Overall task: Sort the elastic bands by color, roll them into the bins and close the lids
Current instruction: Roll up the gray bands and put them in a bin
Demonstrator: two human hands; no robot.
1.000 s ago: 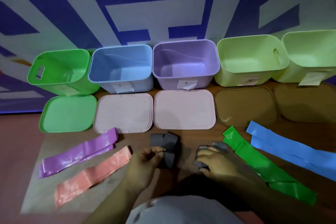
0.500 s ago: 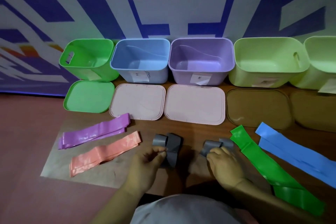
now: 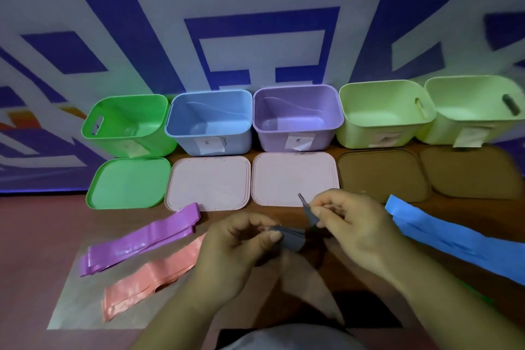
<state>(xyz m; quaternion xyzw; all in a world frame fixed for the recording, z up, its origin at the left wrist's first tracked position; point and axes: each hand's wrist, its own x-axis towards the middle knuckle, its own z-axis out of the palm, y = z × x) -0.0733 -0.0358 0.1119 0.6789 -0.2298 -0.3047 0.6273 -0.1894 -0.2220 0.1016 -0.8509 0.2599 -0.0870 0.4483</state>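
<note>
Both hands hold a grey elastic band (image 3: 294,237) just above the table, near its front middle. My left hand (image 3: 238,247) pinches its left end; my right hand (image 3: 349,224) pinches the other end, raised a little. A purple band (image 3: 142,240) and a pink band (image 3: 150,275) lie flat to the left. A blue band (image 3: 454,239) lies to the right; the green band is hidden behind my right arm. Several open bins stand along the wall: green (image 3: 127,122), blue (image 3: 210,119), purple (image 3: 298,113) and two pale green (image 3: 383,111) (image 3: 477,105).
A lid lies in front of each bin: green lid (image 3: 127,182), two pink lids (image 3: 208,182) (image 3: 295,176), two brown lids (image 3: 380,173) (image 3: 468,170). A blue-and-white patterned wall (image 3: 255,8) stands right behind the bins.
Both hands lifted the grey band off the table and drew together, pinching its ends. The camera view shifted, so the bins sit lower and the green band is now covered.
</note>
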